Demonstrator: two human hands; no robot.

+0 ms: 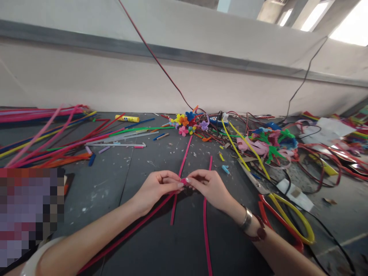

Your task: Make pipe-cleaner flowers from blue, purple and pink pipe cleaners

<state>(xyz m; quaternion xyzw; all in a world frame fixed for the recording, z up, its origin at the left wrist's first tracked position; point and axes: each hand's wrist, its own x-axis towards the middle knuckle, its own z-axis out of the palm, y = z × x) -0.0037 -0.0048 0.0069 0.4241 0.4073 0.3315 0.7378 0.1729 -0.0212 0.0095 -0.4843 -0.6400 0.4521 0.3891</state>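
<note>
My left hand (156, 188) and my right hand (211, 188) meet at the middle of the dark table (161, 245), fingers pinched together on the end of a pink pipe cleaner (184, 182). That stem seems to trail back under my left forearm toward the near edge. Two more pink pipe cleaners lie on the table: one (181, 168) runs away from my hands toward the back, the other (206, 226) lies under my right hand. My right wrist wears a metal bangle and a dark red band.
Long pink, red and yellow stems (43, 142) fan out at the left. A yellow glue stick (127, 118) and small pipe-cleaner flowers (188, 123) sit near the back wall. Scissors with red and yellow handles (283, 212) lie to the right among tangled wires and scraps.
</note>
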